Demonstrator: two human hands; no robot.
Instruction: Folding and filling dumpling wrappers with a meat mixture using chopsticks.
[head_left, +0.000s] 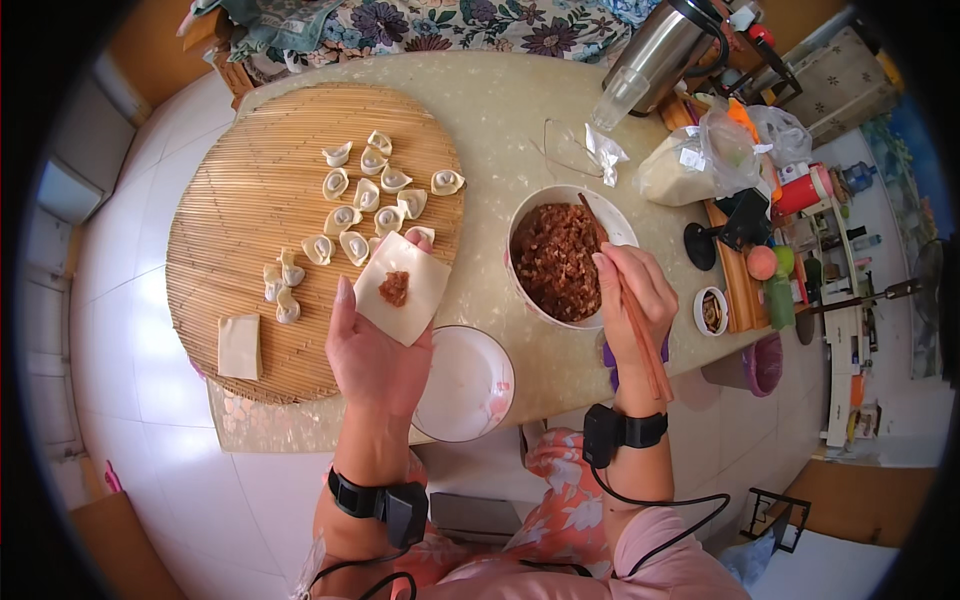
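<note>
On the palm of my left hand (382, 367) lies a square dough wrapper (411, 300) with a small dab of meat filling (394, 289) near its middle. My right hand (641, 289) grips a pair of wooden chopsticks (636, 322), their tips resting in a white bowl (624, 225) of minced meat filling (555, 259). Several folded wontons (367, 195) sit on a round woven reed tray (247, 187) beyond and left of my left hand. A stack of wrappers (239, 346) rests at the tray's near left. Between my hands stands a white plate (461, 390) with a floral rim.
A steel thermos jug (660, 56) and a clear plastic cup (621, 97) occupy the table's far right. Nearer are a plastic bag (690, 165), a crumpled foil wrapper (604, 154), a black stand (701, 246) and a small white dish (710, 311). Cables run from my wrist straps.
</note>
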